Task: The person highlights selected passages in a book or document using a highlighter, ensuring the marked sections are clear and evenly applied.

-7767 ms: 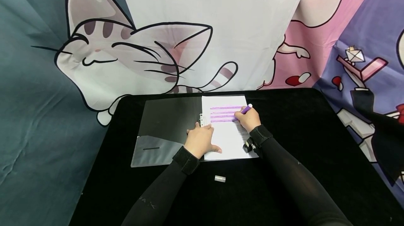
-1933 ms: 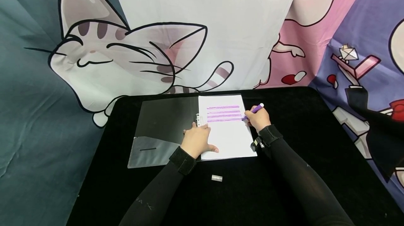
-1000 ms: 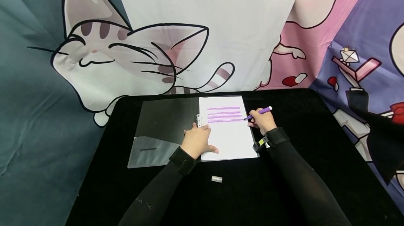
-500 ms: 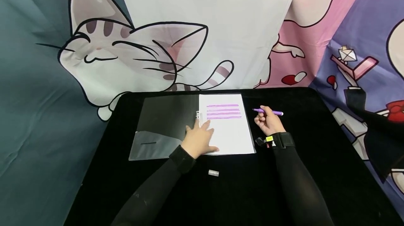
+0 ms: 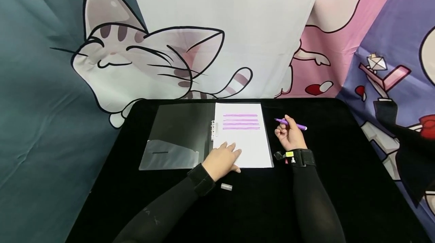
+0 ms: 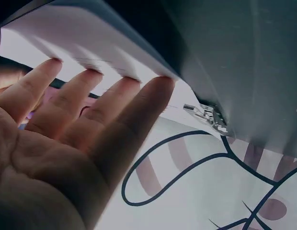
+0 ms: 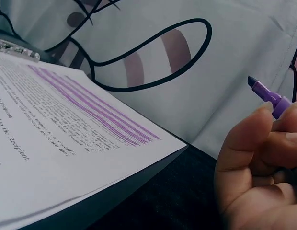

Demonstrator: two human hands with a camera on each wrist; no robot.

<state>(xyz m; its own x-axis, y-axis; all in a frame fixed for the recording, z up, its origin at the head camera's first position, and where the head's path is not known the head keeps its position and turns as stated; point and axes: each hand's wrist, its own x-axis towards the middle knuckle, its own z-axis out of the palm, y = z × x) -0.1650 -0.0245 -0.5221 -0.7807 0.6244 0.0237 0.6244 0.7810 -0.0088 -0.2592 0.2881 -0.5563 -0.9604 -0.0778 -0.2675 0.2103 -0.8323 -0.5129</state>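
Observation:
My right hand pinches a purple highlighter between thumb and fingers, right of the open folder. Its dark chisel tip is uncapped and points left, clear of the page in the right wrist view. Several purple stripes cross the upper part of the printed paper. My left hand lies over the page's lower left corner with fingers extended. In the left wrist view, its fingertips are right at the sheet.
A metal clip sits at the folder's spine, and a clear pocket covers its lower left. A small whitish cylinder lies on the black tabletop nearer me. Cartoon-printed cloth hangs behind the table.
My right hand has lifted the highlighter off the striped text and moved right, turning palm up. My left hand has slid from beside the clip toward the page's near edge.

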